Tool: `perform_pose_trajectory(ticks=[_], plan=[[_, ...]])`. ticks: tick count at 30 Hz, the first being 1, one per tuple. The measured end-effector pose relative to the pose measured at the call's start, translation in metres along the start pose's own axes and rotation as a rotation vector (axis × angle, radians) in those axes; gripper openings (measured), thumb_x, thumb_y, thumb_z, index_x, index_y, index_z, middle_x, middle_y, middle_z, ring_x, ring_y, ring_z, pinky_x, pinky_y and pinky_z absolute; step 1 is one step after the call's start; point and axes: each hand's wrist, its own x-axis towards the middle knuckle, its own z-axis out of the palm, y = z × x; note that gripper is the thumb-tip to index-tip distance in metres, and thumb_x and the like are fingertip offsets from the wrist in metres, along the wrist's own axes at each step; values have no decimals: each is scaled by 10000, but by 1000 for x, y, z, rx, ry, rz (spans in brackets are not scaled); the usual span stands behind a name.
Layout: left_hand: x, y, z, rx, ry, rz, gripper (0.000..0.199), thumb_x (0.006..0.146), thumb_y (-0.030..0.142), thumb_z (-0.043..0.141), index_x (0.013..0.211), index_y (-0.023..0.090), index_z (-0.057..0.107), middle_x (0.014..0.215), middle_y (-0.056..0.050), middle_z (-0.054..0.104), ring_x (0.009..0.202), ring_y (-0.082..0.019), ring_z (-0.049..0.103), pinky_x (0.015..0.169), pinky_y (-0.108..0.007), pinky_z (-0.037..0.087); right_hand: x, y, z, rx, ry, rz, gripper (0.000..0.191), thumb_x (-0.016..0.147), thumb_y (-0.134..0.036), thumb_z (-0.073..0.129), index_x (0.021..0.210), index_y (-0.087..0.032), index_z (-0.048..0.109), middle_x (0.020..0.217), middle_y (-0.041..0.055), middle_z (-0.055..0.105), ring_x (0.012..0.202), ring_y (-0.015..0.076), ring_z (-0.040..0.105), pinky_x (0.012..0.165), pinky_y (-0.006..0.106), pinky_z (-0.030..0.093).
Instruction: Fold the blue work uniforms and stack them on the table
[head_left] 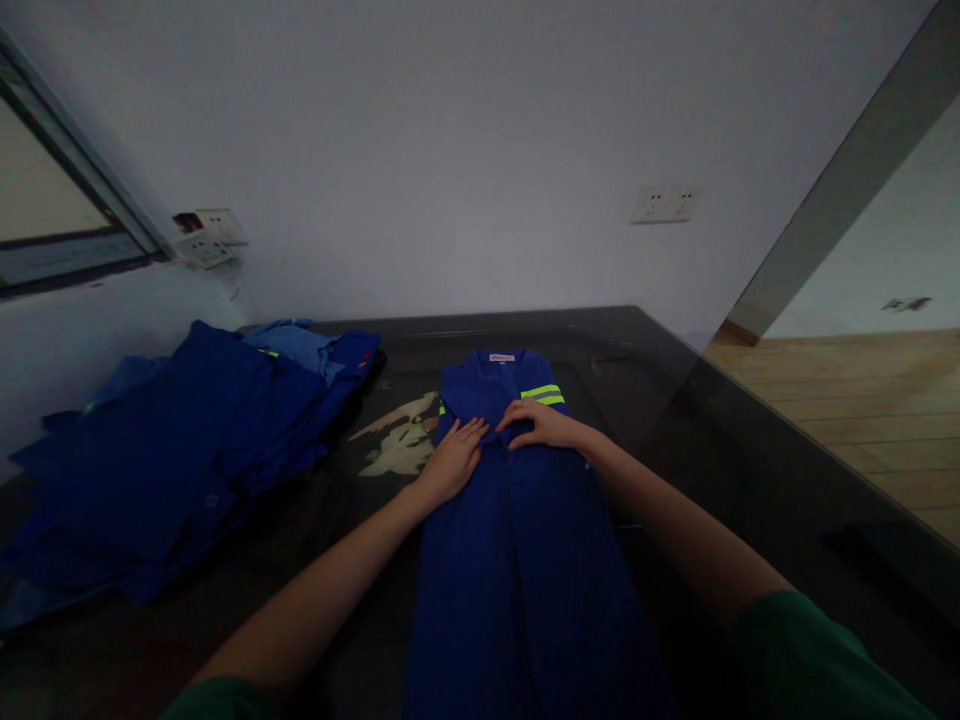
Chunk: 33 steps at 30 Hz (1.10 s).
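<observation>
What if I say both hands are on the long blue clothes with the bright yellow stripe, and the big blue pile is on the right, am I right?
Not quite: the big blue pile is on the left, as the head view shows. Both the left hand and right hand are on the long blue clothes with the bright yellow stripe.

Blue clothes heap (187, 430), left side of dark glossy table (675, 400). Pale patterned patch (405, 447) right of heap. Wall sockets (665, 204) far right, more sockets (220, 226) far left by window (52, 180). Plank floor (862, 400) right. Dark item (900, 565) near right, unclear.
</observation>
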Motion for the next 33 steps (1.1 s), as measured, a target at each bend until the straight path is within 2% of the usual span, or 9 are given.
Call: perform_pose_trajectory(ticks=[5,8,11,14,18,23,28,33], plan=[[1,3,-3,19,-7,10,456,921,189,419,1376,162,449,1462,-122,424,1392,-200,334,1165,-461,249,6,0,5,-49,62,17,148,806,-312,712,850,-174,680,932,41,631,933,177,563,899,334,382],[0,8,-7,43,63,54,400,915,210,469,1310,173,517,1415,-113,482,1354,-221,395,1153,-468,279,9,1,6,-24,81,9,145,861,-304,647,818,-166,659,888,37,648,884,168,576,880,328,381],[-1,11,-9,28,129,84,319,910,201,494,1211,155,588,1281,-110,586,1220,-214,522,1077,-403,405,11,2,5,-27,98,-7,149,896,-292,593,835,-166,645,875,35,654,869,164,575,869,318,384],[-1,12,-7,-3,147,90,267,921,192,485,1147,166,625,1183,-86,632,1111,-194,578,982,-344,484,13,2,6,-81,73,3,146,915,-272,556,852,-170,638,885,36,656,867,166,565,851,311,378],[-1,13,-7,-11,139,125,222,929,227,491,1059,182,665,1144,-73,639,1086,-195,573,955,-339,490,17,1,15,-253,9,70,138,932,-258,518,889,-181,624,927,42,642,932,194,537,875,355,335],[-1,14,-10,-28,155,131,191,931,231,484,911,176,666,999,-67,639,969,-191,572,872,-331,495,19,-3,29,-474,-25,112,183,958,-264,458,911,-171,608,982,71,624,957,220,505,911,414,294],[-1,15,-12,-38,110,117,107,905,192,504,904,189,611,925,-40,633,917,-185,561,838,-323,479,20,-4,32,-555,-37,95,205,973,-276,433,921,-167,599,950,69,648,930,218,503,918,412,284],[-1,17,-14,-23,73,136,108,895,197,513,846,190,610,924,-46,627,919,-187,552,837,-319,473,26,-7,38,-636,-22,115,200,971,-257,437,931,-165,610,912,78,661,929,221,519,944,421,268]])
